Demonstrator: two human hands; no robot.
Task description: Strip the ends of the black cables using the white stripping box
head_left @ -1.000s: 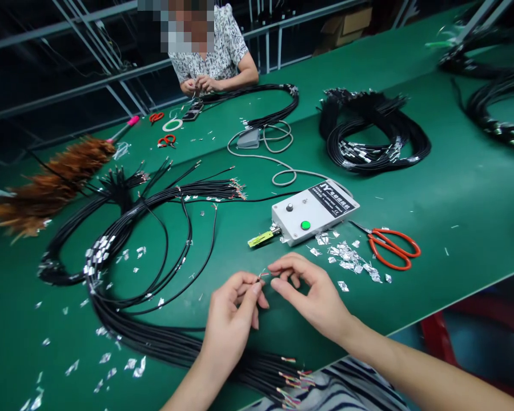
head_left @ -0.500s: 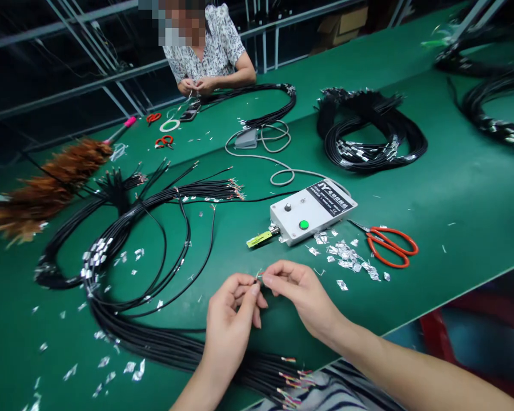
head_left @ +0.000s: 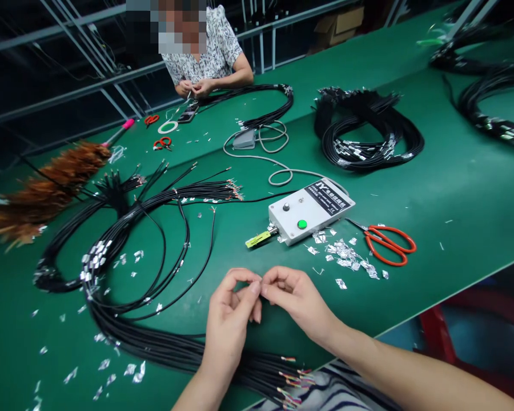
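In the head view, my left hand (head_left: pixel 231 308) is closed in a pinch around the end of a thin black cable, which the fingers now hide. My right hand (head_left: pixel 293 297) pinches at the same spot, its fingertips touching those of my left hand; the cable's thin wires between them are covered. Below and behind my left wrist runs a bundle of black cables (head_left: pixel 154 339), its stripped ends showing coloured wires (head_left: pixel 293 379) near the table edge. Beyond my hands lies a grey box (head_left: pixel 310 211) with a green button, a knob and a yellow-green piece (head_left: pixel 259 238) at its front.
Red-handled scissors (head_left: pixel 389 245) lie right of the box, beside scraps of foil (head_left: pixel 346 254). Coiled black cables (head_left: pixel 372 142) rest farther back. A feather duster (head_left: pixel 55 177) lies at left. Across the green table (head_left: pixel 248 171), a co-worker (head_left: pixel 208 63) handles thin strands.
My fingertips have come together over the cable end, covering the small bare wires that showed between them before. The view has shifted slightly.
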